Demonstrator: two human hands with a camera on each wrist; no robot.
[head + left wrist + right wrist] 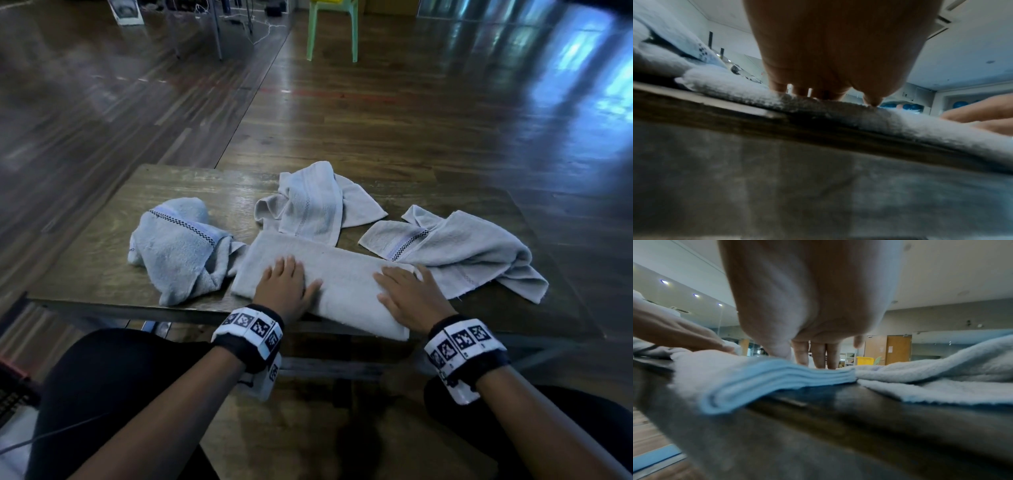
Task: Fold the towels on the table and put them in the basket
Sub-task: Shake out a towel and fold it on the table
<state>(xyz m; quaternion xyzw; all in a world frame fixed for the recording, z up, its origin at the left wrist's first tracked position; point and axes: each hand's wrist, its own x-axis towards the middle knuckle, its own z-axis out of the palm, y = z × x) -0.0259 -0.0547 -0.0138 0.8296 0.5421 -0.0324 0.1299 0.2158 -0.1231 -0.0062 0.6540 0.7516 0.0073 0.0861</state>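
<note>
**Towel pressed flat at mid-fold, three more waiting**

Dark wooden flooring surrounds the low wooden table (102, 253), and a pale green chair (334, 31) is seen far beyond it. At the near edge of the table a folded towel (342, 274) is laid as a long band, its stacked layers plainly shown in the right wrist view, with one corner overhanging the edge. Both hands are laid on it with nothing grasped: the left hand (286, 286) is pressed flat on the left half, fingers straight and spread, and the right hand (409, 294) is pressed flat on the right half in the same way. Neither thumb is curled under the cloth.

The step in hand is judged to be the smoothing of a first fold. A further fold is probably called for next: one end would need to be pinched and carried across onto the other, edges kept aligned.

Left of the folded towel a crumpled blue towel (178, 253) is heaped, touching it. Behind it a rumpled grey towel (315, 202) is lying, and to its right a third loose towel (472, 250), its edge under or against the folded one. No basket is seen in any view, so its place cannot be told
</note>
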